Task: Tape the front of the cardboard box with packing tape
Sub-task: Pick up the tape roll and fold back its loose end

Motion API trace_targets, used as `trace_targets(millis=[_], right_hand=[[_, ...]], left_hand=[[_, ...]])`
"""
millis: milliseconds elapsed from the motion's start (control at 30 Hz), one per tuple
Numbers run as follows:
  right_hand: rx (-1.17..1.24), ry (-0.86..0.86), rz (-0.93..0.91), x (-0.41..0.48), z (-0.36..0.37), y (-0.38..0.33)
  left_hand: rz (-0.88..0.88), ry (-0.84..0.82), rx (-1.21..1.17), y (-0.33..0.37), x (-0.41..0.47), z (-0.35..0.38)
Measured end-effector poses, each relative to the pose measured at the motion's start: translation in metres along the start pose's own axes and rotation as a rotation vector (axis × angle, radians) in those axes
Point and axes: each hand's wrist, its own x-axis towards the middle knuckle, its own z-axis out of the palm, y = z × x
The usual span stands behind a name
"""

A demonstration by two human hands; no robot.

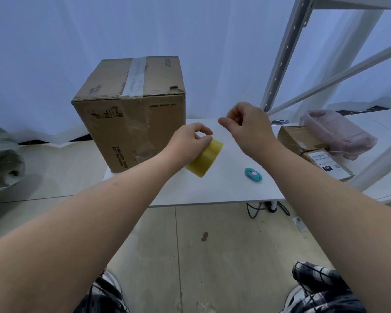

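Observation:
A brown cardboard box (131, 114) stands on the left part of a low white table (223, 188). An old strip of clear tape runs across its top, and its front face is scuffed. My left hand (190, 141) grips a yellow roll of packing tape (207, 158), held tilted just above the table to the right of the box. My right hand (244, 125) hovers slightly above and right of the roll. Its thumb and forefinger are pinched as on the tape's loose end, and the clear strip itself hardly shows.
A small teal box cutter (253, 174) lies on the table right of the roll. Small parcels (312, 150) and a pink bundle (339, 132) sit at the right beside a white metal shelf frame (285, 55). A grey bag (2, 163) lies on the floor at the left.

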Motion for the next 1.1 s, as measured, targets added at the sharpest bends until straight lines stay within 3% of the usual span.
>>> trace_targets(millis=[100,233,467,700,900,1100], right_hand=[[0.014,0.052,0.022,0.001,-0.002,0.002],[-0.004,0.022,0.03,0.001,-0.004,0.008],[0.039,-0.107,0.055,0.001,-0.006,0.004],[0.146,-0.102,0.236,0.002,-0.014,0.011],[0.261,-0.075,0.433,0.001,-0.009,0.01],[0.277,-0.036,0.522,0.002,-0.008,0.011]], left_hand=[[-0.09,-0.063,-0.266,0.005,-0.005,0.0],[-0.13,-0.148,-0.334,0.007,-0.009,0.005],[-0.111,-0.061,-0.099,0.005,-0.008,0.009],[-0.095,-0.156,-0.129,0.001,-0.007,0.009],[-0.009,-0.023,-0.017,0.001,-0.004,0.012],[0.04,-0.036,0.062,0.001,-0.005,0.011]])
